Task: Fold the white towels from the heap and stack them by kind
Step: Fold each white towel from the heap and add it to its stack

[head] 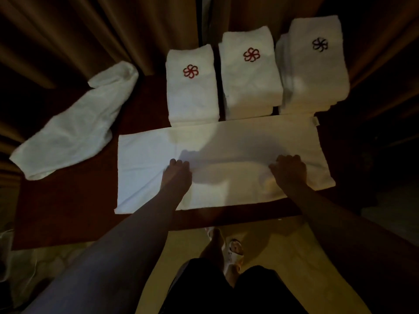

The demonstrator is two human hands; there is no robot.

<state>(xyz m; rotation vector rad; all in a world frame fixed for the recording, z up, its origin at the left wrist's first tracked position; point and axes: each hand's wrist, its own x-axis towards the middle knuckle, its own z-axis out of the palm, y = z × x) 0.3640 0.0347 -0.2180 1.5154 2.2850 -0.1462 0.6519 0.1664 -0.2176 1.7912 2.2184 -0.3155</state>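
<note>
Towel [238, 141]: spread flat beneath both hands, long axis running left to right | Left hand [176, 175]: fingers curled, resting on towel; grasp cannot be told | Right hand [290, 171]: likewise curled, grasp unclear | Three folded stacks [249, 75]: just beyond hands | Unfolded towel [74, 125]: far-left of left hand

Two bare forearms reach forward, both hands palm-down.
The left hand [176, 175] lies at about 11 o'clock, the right hand [289, 172] at 1 o'clock, fingers curled at the knuckles.
</note>
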